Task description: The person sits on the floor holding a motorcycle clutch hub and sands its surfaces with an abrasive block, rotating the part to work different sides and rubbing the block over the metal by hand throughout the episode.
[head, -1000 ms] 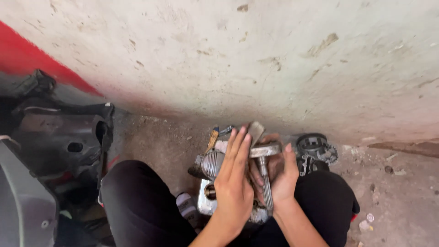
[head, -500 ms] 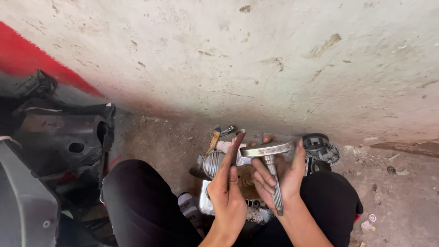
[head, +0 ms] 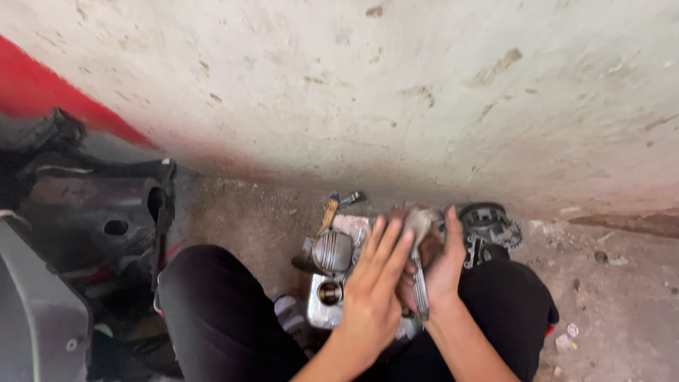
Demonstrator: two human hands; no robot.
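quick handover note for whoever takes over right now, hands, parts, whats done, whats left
Left hand: open, fingers flat against the metal tool.
Right hand: wrapped around the metal tool, its handle pointing down between the hands.
Parts: finned engine cover and grey metal casing on the ground between the knees; sprocket to the right by the wall.
Done: parts lie loose on the ground.
Left: cannot tell from this view.

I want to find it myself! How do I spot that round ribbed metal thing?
Start at the stained pale wall, then drop to the dusty floor beside the person's dark-trousered knee. The ribbed silver round metal cover lies left of the left hand; only it has parallel ridges.
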